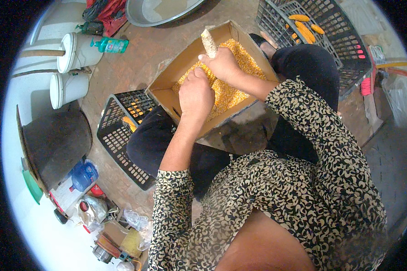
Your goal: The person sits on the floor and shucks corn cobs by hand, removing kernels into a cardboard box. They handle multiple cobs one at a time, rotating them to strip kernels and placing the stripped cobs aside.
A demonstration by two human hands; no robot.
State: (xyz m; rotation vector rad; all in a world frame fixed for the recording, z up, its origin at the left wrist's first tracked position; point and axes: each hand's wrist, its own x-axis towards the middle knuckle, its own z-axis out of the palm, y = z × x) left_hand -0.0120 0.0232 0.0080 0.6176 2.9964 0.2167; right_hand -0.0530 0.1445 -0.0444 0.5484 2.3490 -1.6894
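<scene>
A cardboard box (189, 65) stands before me between my knees, with a bed of loose yellow corn kernels (248, 67) in it. My right hand (224, 66) is closed around a pale, stripped corncob (208, 42), whose upper end sticks up past the thumb. Just below it, my left hand (196, 93) grips a yellow ear of corn (208, 73) with its kernels on. Both hands are over the box, close together. Fingers cover much of the ear, so its far end is hidden.
Black plastic crates flank me: one (122, 145) by my left knee, another (352, 64) at right, both with corn ears (304, 31). A metal basin (149, 23) lies ahead. White buckets (69, 89), a green pump bottle (113, 45) and a blue water jug (84, 174) are at left.
</scene>
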